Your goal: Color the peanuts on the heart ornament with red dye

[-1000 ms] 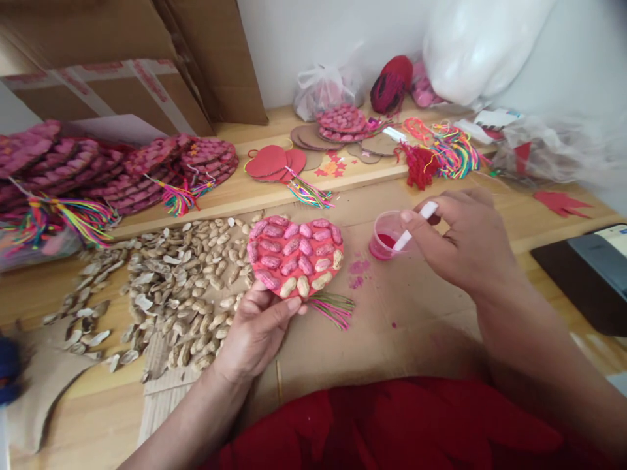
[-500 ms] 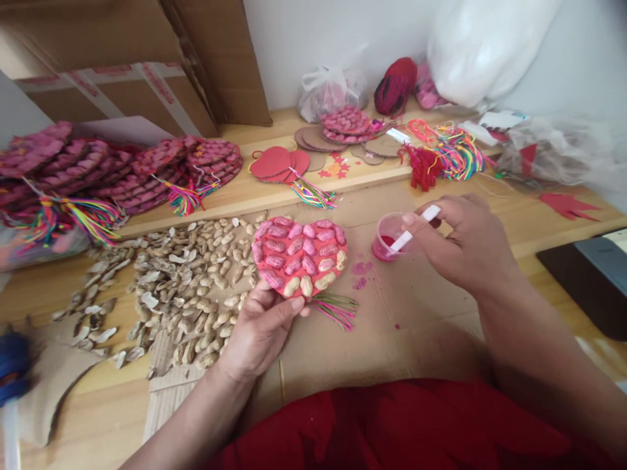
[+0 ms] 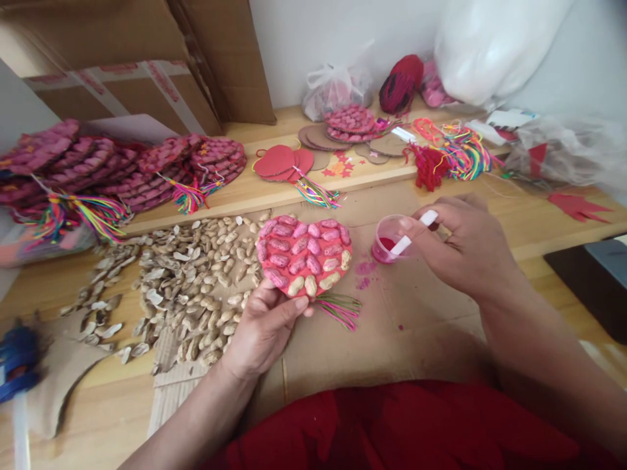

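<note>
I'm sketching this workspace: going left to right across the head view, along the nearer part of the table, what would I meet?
Blue tool → loose peanuts → peanut heart → cup → right hand → black pad.

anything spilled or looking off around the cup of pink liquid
Yes: pink smudges stain the cardboard between the cup and the peanut-covered heart, plus a small spot lower down. Similar in colour to the liquid, they may be drips.
</note>
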The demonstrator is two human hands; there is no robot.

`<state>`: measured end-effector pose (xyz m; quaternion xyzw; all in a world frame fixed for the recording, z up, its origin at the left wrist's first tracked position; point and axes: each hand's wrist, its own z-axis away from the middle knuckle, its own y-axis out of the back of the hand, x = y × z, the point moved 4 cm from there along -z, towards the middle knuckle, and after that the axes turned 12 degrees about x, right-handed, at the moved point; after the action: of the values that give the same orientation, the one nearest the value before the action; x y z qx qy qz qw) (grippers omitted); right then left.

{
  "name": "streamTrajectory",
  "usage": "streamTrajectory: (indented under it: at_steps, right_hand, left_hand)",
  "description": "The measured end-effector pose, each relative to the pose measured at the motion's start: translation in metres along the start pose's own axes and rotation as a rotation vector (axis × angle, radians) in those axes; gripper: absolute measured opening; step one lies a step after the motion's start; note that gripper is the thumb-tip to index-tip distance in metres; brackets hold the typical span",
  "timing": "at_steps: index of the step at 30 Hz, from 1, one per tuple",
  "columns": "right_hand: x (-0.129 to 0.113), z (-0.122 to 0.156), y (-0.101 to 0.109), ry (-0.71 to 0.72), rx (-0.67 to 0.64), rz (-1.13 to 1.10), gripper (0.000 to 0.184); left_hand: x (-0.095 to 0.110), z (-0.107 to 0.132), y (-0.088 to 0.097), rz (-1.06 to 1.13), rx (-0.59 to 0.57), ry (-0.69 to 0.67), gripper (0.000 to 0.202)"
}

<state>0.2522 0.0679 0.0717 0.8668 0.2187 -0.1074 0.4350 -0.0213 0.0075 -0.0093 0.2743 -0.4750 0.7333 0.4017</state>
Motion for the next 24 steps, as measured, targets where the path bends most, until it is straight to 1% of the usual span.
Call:
streamTrajectory:
  at_steps: [3, 6, 9, 11, 16, 20, 24]
  right_hand:
    - [-0.001, 0.002, -0.001, 0.017, 0.032, -0.024, 0.043]
    - [-0.001, 0.004, -0.001, 0.031, 0.073, -0.045, 0.034]
    - [-0.002, 0.005, 0.001, 0.055, 0.099, -0.064, 0.026]
    - [-0.004, 0.006, 0.002, 0.081, 0.100, -0.073, 0.023]
    - [-0.013, 0.008, 0.002, 0.140, 0.085, -0.110, 0.017]
    - [-0.017, 0.009, 0.001, 0.138, 0.074, -0.115, 0.012]
    - [-0.013, 0.009, 0.002, 0.120, 0.088, -0.106, 0.012]
  left_hand:
    - [0.001, 0.000, -0.001, 0.012, 0.000, -0.005, 0.030]
    - [0.002, 0.000, -0.002, 0.007, -0.008, -0.008, 0.029]
    - [0.002, 0.000, -0.002, 0.022, 0.007, 0.000, 0.032]
    - [0.002, 0.000, -0.002, 0.026, 0.014, 0.004, 0.034]
    - [0.002, 0.001, -0.004, 0.022, 0.001, 0.003, 0.030]
    - [0.003, 0.001, -0.006, 0.006, -0.002, 0.005, 0.029]
    - [0.003, 0.000, -0.005, 0.030, -0.002, 0.015, 0.034]
